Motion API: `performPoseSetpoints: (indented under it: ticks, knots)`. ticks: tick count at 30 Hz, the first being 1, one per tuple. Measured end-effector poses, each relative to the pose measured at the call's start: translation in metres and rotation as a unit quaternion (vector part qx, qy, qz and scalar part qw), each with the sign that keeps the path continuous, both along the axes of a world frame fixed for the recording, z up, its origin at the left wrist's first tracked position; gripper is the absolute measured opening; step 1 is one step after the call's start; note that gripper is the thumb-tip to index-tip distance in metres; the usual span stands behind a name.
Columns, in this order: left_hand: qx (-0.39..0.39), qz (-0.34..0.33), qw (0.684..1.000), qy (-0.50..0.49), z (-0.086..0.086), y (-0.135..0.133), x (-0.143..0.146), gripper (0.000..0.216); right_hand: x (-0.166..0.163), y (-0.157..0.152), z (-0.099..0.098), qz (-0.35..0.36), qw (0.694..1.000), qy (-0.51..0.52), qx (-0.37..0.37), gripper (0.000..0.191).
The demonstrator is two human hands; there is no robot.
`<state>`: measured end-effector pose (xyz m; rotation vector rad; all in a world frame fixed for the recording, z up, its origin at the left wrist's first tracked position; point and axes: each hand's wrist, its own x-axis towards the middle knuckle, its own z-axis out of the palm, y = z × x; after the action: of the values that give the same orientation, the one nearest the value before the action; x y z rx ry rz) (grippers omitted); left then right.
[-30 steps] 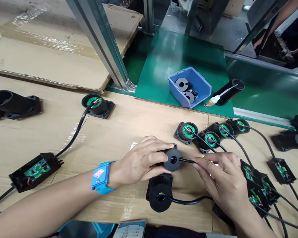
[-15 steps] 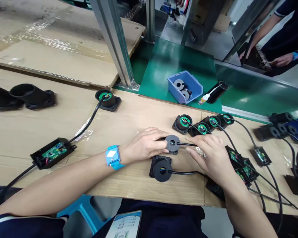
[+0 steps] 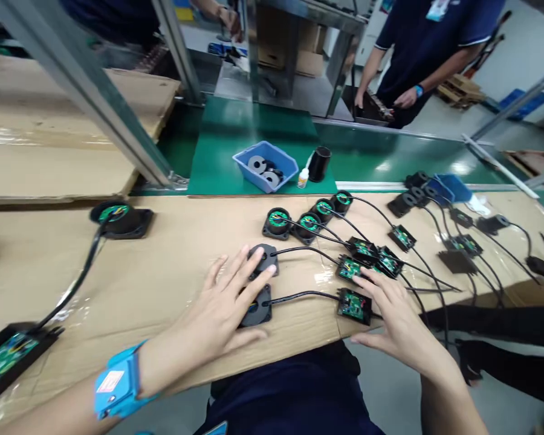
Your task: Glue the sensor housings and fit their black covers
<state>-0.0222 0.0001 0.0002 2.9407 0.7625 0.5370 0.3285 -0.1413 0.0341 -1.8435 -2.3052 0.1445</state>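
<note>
My left hand [image 3: 229,296], a blue band on its wrist, is spread over two capped black round housings. The far capped housing [image 3: 268,261] shows past its fingertips; the near capped housing [image 3: 259,309] is partly covered by the fingers. Whether the palm presses on them I cannot tell. A black cable runs right from each to an open black box with a green circuit board. My right hand [image 3: 396,314] has its fingers apart, fingertips at the upper circuit box [image 3: 348,267] and beside the lower circuit box [image 3: 354,305]. Nothing is visibly held in either hand.
Several uncapped housings [image 3: 278,222] with green boards stand beyond my hands. A lone housing [image 3: 118,219] is wired to a circuit box [image 3: 13,356] at left. A blue bin [image 3: 265,166] of grey rings, a small bottle [image 3: 303,177] and a black cup [image 3: 320,164] stand behind. A co-worker [image 3: 435,54] works beyond.
My view has swung right. My left hand has let go of the far capped housing and spread flat over both. My right hand has moved away from the cable to the circuit boxes.
</note>
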Motion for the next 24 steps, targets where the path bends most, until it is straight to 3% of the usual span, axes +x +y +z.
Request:
performPoseSetpoints:
  ticks: [3, 6, 9, 12, 16, 21, 24]
  knots:
    - [0.02, 0.023, 0.999, 0.042, -0.012, 0.005, 0.006, 0.1, 0.004, -0.008, -0.016, -0.045, 0.999, -0.002, -0.003, 0.092]
    - [0.024, 0.022, 0.997, 0.075, -0.011, 0.017, 0.008, 0.107, 0.003, -0.004, -0.028, -0.064, 0.997, -0.003, 0.031, 0.078]
    - [0.004, 0.05, 0.993, 0.107, 0.002, 0.021, 0.008, 0.103, -0.002, -0.001, -0.035, -0.062, 0.995, 0.018, 0.071, 0.057]
    - [-0.047, 0.073, 0.988, 0.126, 0.019, 0.019, 0.009, 0.081, -0.007, -0.004, -0.038, -0.049, 0.991, 0.059, 0.106, 0.049]
    - [-0.102, 0.045, 0.979, 0.169, 0.033, 0.026, 0.014, 0.051, -0.015, -0.015, -0.037, -0.049, 0.981, 0.092, 0.166, 0.052]
    - [-0.149, 0.046, 0.965, 0.209, 0.045, 0.042, 0.024, 0.051, -0.024, -0.028, -0.031, -0.063, 0.97, 0.117, 0.203, 0.06]
    - [-0.174, 0.01, 0.964, 0.202, 0.058, 0.043, 0.029, 0.039, -0.026, -0.035, -0.026, -0.067, 0.961, 0.167, 0.212, 0.06]
